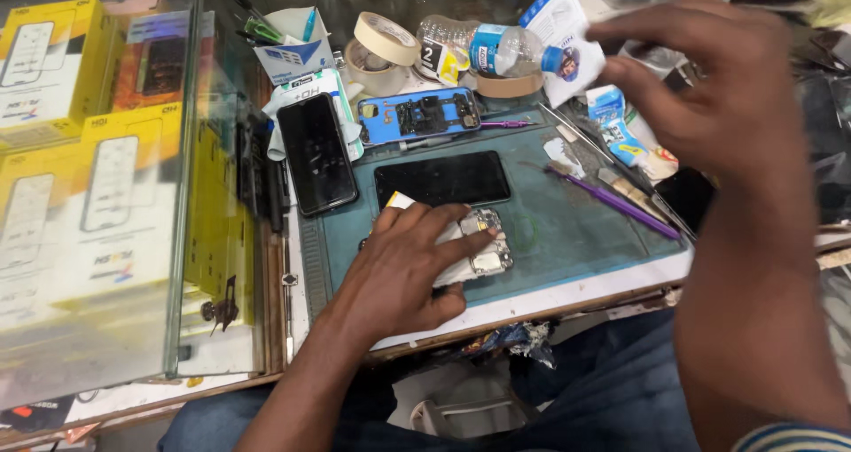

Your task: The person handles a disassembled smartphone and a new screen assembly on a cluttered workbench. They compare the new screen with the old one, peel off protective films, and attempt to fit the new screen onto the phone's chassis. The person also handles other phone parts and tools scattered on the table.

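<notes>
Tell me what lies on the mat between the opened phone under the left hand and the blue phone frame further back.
In the head view, a black phone screen lies flat on the green mat, between the opened phone under the left hand and the blue phone frame.

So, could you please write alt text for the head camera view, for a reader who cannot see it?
A person's left hand presses an opened phone with bare circuitry onto a green work mat, while the blurred right hand is raised above the tools. Two dark phones, a blue phone frame, tape rolls, a plastic bottle and a purple tool lie around.
</notes>
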